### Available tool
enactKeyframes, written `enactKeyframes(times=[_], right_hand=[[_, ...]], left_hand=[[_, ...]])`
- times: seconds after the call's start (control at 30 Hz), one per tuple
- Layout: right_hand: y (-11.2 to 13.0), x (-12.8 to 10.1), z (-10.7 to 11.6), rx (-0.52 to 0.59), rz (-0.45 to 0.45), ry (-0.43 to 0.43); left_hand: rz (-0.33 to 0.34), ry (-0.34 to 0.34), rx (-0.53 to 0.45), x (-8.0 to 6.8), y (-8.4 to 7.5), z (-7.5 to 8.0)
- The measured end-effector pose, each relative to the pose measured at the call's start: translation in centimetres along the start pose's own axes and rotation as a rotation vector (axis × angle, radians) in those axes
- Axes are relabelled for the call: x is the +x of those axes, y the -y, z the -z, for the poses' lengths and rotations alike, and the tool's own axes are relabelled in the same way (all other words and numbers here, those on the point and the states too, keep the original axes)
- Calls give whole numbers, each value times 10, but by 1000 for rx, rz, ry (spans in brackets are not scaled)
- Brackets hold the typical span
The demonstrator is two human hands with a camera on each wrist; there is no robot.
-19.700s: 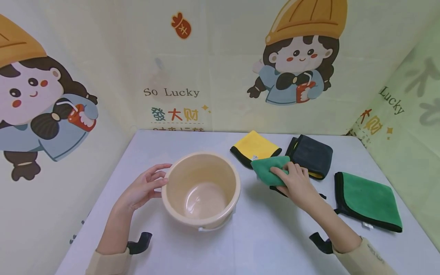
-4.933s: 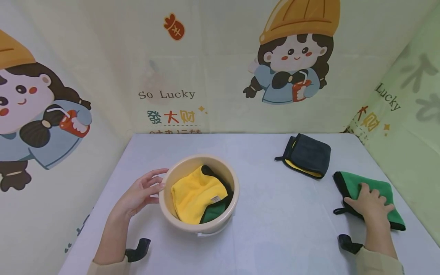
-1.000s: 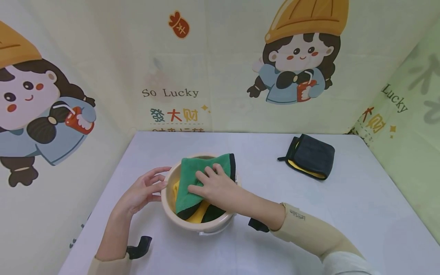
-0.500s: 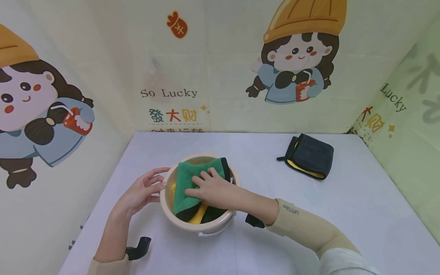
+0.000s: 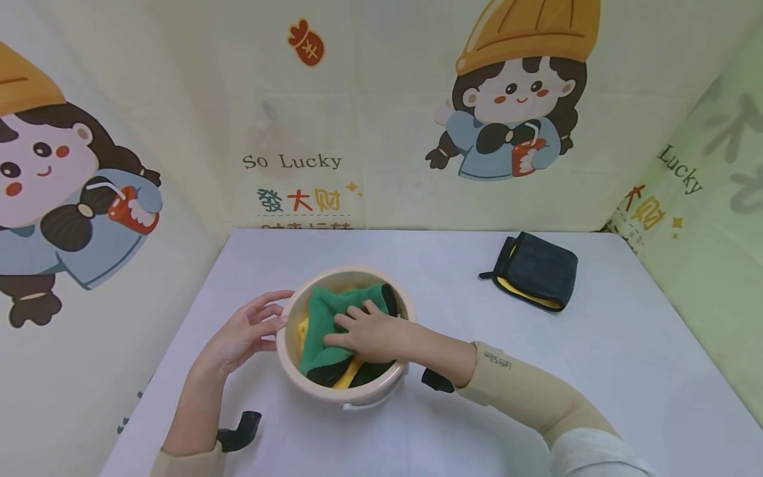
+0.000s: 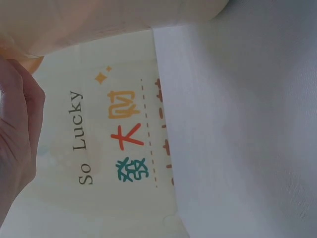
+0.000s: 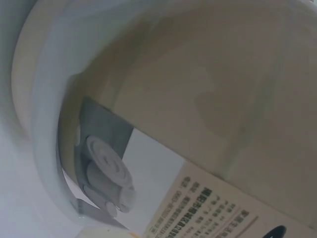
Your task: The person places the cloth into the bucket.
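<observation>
A beige bucket stands on the white table a little left of centre. Inside it a green cloth lies on top of a yellow cloth. My right hand reaches into the bucket and presses flat on the green cloth, fingers spread. My left hand rests with straight fingers against the bucket's outer left wall. The left wrist view shows my palm beside the bucket's wall. The right wrist view is filled by the bucket's outer wall, with its handle mount and a printed label.
A folded dark grey cloth with a yellow inner side lies at the back right of the table. Printed cartoon sheets wall in the table on the left, back and right. The table's front edge lies below the frame.
Over the last second my right hand has pushed the green cloth from the rim down into the bucket. The left hand and the bucket have stayed put.
</observation>
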State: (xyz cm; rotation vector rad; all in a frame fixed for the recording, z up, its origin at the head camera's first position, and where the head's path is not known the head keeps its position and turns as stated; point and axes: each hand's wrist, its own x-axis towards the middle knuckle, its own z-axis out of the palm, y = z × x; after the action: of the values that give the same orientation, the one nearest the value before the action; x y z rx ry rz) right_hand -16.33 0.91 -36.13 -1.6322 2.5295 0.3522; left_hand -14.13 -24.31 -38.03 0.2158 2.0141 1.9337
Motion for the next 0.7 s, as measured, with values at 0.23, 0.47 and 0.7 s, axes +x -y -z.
enactKeyframes(times=[0.23,0.47,0.7], right_hand=[[1,2,-2,-6,-6,80],[-1,-1,-1,41,-6,54],[-25,-19,15,308,33,-120]], left_hand=[[8,-7,11,0,-1,-1],[2,-6,4,-1,-1,-1],[3,5,-18,0,-1,0]])
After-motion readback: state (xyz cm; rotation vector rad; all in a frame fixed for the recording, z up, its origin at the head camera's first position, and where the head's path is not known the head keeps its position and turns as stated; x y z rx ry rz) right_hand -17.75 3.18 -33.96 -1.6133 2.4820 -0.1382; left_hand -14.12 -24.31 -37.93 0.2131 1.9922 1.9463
